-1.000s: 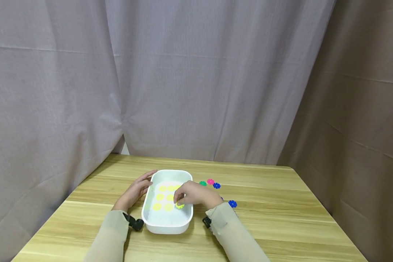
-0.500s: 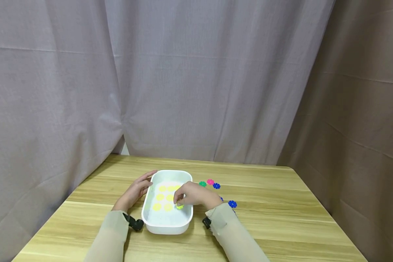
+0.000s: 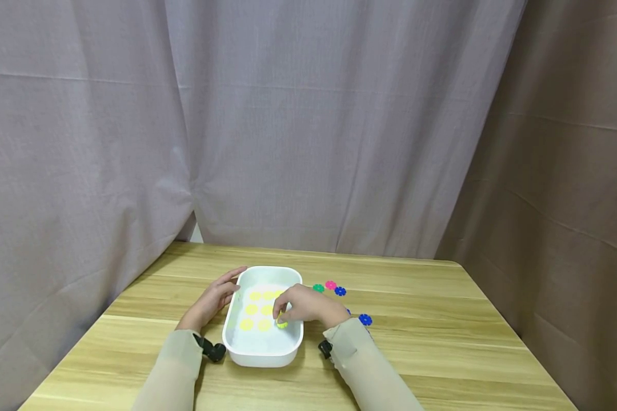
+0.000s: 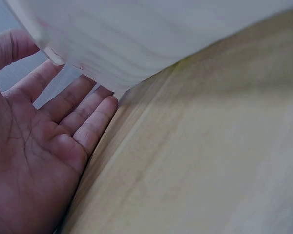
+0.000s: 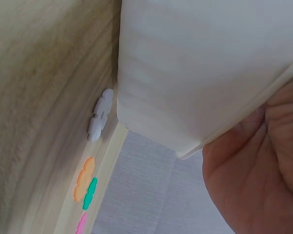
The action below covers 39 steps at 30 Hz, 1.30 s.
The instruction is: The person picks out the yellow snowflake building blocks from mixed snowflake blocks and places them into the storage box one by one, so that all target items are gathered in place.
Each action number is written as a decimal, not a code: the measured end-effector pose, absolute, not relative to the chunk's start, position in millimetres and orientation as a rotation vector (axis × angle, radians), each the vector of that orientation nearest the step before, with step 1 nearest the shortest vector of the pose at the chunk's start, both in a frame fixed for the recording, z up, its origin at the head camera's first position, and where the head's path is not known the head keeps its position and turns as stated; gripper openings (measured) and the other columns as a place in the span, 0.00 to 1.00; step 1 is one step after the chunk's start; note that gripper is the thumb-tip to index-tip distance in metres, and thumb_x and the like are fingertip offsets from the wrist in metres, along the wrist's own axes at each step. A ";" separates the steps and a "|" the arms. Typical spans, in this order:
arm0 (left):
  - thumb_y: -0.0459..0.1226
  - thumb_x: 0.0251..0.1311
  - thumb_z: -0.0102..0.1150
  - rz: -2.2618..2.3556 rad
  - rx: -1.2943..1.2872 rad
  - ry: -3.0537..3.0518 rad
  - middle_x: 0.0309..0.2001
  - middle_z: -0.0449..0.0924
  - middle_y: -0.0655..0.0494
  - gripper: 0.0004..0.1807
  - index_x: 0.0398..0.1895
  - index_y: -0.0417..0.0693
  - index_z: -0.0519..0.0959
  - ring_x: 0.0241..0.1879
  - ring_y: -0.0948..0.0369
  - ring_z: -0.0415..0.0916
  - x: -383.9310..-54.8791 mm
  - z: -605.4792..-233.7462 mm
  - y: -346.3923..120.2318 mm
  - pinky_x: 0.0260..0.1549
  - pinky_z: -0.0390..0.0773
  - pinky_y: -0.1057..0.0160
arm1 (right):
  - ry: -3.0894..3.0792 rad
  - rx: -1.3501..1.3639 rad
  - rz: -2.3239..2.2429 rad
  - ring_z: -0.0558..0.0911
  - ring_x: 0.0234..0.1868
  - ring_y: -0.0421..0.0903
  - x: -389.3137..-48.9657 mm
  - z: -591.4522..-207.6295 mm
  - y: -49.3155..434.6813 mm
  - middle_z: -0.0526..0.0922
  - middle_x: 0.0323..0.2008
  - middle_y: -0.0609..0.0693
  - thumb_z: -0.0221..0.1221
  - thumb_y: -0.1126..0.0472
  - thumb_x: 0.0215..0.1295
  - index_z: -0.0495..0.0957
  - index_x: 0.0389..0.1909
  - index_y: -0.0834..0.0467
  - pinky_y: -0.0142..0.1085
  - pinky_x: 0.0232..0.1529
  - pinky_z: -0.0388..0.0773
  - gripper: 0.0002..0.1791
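Observation:
A white tray (image 3: 262, 359) lies lengthwise on the wooden table. Several yellow flower-edged discs (image 3: 246, 324) lie in rows on its floor. Inside the right part of the tray, my right hand (image 3: 307, 303) pinches another yellow disc (image 3: 282, 325) between thumb and fingers, low over the floor. In the right wrist view the tray wall hides those fingertips. My left hand (image 3: 212, 301) is at the tray's left side, its thumb at the rim. The left wrist view has its fingers (image 4: 95, 122) stretched out along the tray's outer wall.
Right of the tray lie a green disc (image 3: 318, 288), a pink disc (image 3: 331, 285) and blue discs (image 3: 365, 319). The right wrist view adds a white disc (image 5: 101, 114) and an orange disc (image 5: 84, 179) beside the tray. Grey curtains (image 3: 319, 142) hang behind the table.
The yellow disc at my right fingertips has tilted slightly. Both hands and the tray stay in nearly the same place.

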State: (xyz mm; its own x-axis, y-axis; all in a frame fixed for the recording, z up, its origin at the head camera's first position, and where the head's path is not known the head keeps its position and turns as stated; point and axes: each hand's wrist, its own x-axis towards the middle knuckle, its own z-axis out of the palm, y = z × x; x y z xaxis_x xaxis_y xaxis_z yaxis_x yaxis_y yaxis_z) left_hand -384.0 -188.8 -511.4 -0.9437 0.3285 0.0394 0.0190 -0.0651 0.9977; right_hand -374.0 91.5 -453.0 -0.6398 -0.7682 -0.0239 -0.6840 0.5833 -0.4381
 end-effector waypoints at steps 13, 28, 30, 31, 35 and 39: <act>0.33 0.71 0.45 2.110 0.390 1.984 0.73 0.60 0.37 0.33 0.79 0.49 0.58 0.68 0.44 0.65 -383.2 -511.4 -188.6 0.58 0.76 0.61 | 2.623 -1.209 -0.555 0.79 0.38 0.32 -374.4 -454.7 91.3 0.83 0.32 0.32 0.69 0.58 0.62 0.89 0.34 0.45 0.26 0.41 0.77 0.03; 0.34 0.71 0.45 2.096 0.417 1.992 0.73 0.59 0.35 0.33 0.79 0.48 0.57 0.69 0.43 0.65 -383.7 -511.7 -189.8 0.59 0.76 0.61 | 2.583 -1.221 -0.603 0.80 0.41 0.35 -375.9 -454.8 92.5 0.83 0.33 0.32 0.70 0.59 0.61 0.88 0.36 0.46 0.27 0.44 0.77 0.04; 0.34 0.71 0.45 2.101 0.424 1.984 0.73 0.59 0.34 0.33 0.79 0.48 0.56 0.69 0.42 0.64 -383.7 -512.1 -189.7 0.59 0.76 0.60 | 2.549 -1.245 -0.651 0.80 0.40 0.34 -376.8 -454.2 93.7 0.84 0.34 0.32 0.69 0.59 0.62 0.88 0.38 0.49 0.28 0.45 0.77 0.04; 0.33 0.71 0.46 2.107 0.416 1.979 0.73 0.59 0.35 0.33 0.79 0.48 0.57 0.69 0.43 0.64 -383.6 -511.9 -189.5 0.59 0.76 0.60 | 2.527 -1.263 -0.683 0.80 0.40 0.34 -377.2 -453.4 94.3 0.84 0.34 0.33 0.69 0.59 0.62 0.88 0.38 0.50 0.29 0.46 0.78 0.04; 0.33 0.71 0.46 2.119 0.406 1.971 0.73 0.60 0.35 0.32 0.79 0.49 0.58 0.69 0.43 0.64 -383.1 -511.1 -188.6 0.57 0.77 0.62 | 2.436 -1.295 -0.837 0.81 0.39 0.32 -377.5 -447.7 97.5 0.85 0.34 0.36 0.68 0.60 0.64 0.87 0.39 0.54 0.36 0.49 0.80 0.05; 0.33 0.72 0.45 2.116 0.419 1.975 0.73 0.59 0.35 0.32 0.79 0.48 0.57 0.68 0.43 0.65 -383.0 -511.0 -188.5 0.57 0.77 0.63 | 2.432 -1.293 -0.910 0.81 0.38 0.33 -377.5 -442.4 100.0 0.85 0.34 0.36 0.67 0.58 0.65 0.87 0.39 0.54 0.34 0.47 0.80 0.05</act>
State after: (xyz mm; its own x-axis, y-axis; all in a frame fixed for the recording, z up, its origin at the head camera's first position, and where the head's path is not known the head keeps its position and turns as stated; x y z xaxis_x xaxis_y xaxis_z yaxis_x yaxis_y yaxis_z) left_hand -383.0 -188.5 -511.0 -0.9361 0.3465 0.0597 0.0357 -0.0753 0.9965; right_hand -377.5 100.0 -442.4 -0.5797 -0.8113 0.0762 -0.6619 0.4143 -0.6247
